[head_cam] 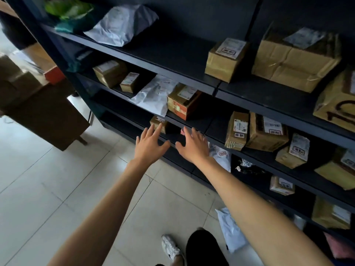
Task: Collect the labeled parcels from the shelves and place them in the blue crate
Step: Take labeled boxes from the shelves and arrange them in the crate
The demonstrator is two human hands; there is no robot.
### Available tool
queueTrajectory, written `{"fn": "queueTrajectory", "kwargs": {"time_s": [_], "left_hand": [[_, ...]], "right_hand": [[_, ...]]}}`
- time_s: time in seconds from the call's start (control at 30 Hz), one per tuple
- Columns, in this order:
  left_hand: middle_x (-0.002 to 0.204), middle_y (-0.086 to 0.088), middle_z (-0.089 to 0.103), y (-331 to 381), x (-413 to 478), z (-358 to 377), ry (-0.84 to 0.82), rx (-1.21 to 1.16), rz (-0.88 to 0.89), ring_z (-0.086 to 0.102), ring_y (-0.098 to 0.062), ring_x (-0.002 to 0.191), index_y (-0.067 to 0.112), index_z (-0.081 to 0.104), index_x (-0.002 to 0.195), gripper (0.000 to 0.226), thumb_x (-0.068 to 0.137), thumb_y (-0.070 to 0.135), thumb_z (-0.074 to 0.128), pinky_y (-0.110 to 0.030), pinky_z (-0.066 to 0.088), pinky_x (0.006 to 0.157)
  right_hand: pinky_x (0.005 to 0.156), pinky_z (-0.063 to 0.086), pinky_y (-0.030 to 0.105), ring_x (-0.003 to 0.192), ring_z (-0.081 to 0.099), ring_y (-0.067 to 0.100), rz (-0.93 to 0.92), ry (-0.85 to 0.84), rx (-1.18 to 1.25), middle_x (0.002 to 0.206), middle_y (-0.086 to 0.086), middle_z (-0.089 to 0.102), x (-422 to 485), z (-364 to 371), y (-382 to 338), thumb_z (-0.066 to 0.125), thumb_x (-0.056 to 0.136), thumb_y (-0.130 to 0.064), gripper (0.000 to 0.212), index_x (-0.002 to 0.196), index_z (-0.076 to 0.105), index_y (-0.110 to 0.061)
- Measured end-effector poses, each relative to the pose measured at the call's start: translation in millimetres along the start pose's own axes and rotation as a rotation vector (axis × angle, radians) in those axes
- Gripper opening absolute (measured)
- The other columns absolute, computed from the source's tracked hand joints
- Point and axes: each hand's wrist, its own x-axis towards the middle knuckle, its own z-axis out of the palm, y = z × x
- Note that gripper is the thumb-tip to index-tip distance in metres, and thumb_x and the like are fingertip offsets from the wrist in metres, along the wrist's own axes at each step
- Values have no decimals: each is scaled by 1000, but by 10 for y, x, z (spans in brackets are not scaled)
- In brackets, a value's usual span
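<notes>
Both of my arms stretch toward a dark metal shelf unit [194, 79] stacked with labeled parcels. My left hand [150, 144] is open with its fingers spread, and the fingertips reach a small brown labeled box [158, 122] on a lower shelf. My right hand [193, 145] is also open and holds nothing; a small pink item [182, 131] shows just past its fingers. A white labeled mailer [221, 156] lies right of that hand. One shelf up sit a white mailer [153, 96] and a taped brown box [183, 100]. No blue crate is in view.
More brown labeled boxes [257, 131] fill the shelves to the right, and a white mailer [123, 24] lies on the top shelf. A wooden table [44, 112] stands at the left. Another white mailer [231, 231] rests on the tiled floor beside my shoe [170, 246].
</notes>
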Motion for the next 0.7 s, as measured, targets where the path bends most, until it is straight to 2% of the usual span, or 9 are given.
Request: {"fn": "queueTrajectory", "kwargs": {"time_s": [0.37, 0.5, 0.7], "left_hand": [[166, 2, 11, -1041, 1530, -487, -8, -27, -50, 6, -24, 153, 39, 13, 156, 76, 91, 56, 49, -53, 11, 122], [166, 1, 12, -1390, 2077, -627, -46, -12, -76, 7, -24, 153, 38, 13, 156, 76, 92, 56, 49, -52, 15, 122], [165, 1, 14, -1880, 2941, -852, -78, -25, -81, 9, -25, 153, 36, 16, 156, 76, 91, 56, 50, -53, 14, 122]], "right_hand": [[117, 24, 53, 149, 18, 36, -22, -62, 86, 162, 17, 19, 1655, 468, -1103, 45, 95, -52, 73, 156, 19, -19], [116, 27, 56, 148, 21, 39, -16, -112, 120, 161, 20, 22, 2303, 698, -1533, 41, 95, -58, 76, 156, 18, -18], [116, 26, 55, 149, 17, 38, 15, -140, 136, 163, 17, 18, 3031, 702, -2041, 42, 94, -60, 79, 156, 15, -20]]}}
